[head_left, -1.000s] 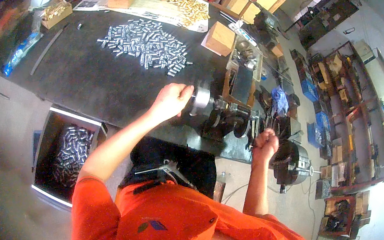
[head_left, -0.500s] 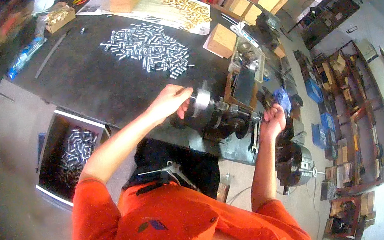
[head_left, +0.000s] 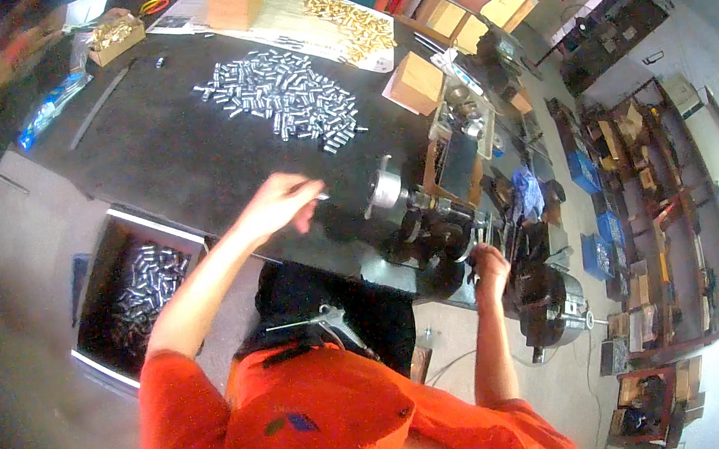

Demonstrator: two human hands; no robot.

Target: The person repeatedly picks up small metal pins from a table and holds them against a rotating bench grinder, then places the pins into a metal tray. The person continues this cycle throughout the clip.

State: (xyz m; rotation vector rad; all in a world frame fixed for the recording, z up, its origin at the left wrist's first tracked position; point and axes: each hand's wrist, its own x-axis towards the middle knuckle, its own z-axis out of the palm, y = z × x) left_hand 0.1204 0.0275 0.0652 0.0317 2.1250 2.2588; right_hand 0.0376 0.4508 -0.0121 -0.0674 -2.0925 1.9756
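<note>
My left hand (head_left: 279,205) hovers over the black bench top (head_left: 160,153), just left of the small dark machine's silver round chuck (head_left: 385,190). Its fingertips pinch a small silver metal piece (head_left: 317,195). My right hand (head_left: 488,261) is closed on a handle at the right side of the dark machine (head_left: 435,227). A pile of several short silver cylinders (head_left: 288,101) lies spread on the bench beyond my left hand. My orange sleeves fill the lower part of the view.
An open box (head_left: 82,311) with several silver pieces stands low at the left of the bench. Brass-coloured parts (head_left: 352,26) lie on paper at the back. A small wooden box (head_left: 415,82) sits near the machine. Shelves and crates (head_left: 657,205) line the floor on the right.
My left hand has pulled back from the chuck toward the left. My right hand rose to the machine's right side, then dropped slightly on the handle.
</note>
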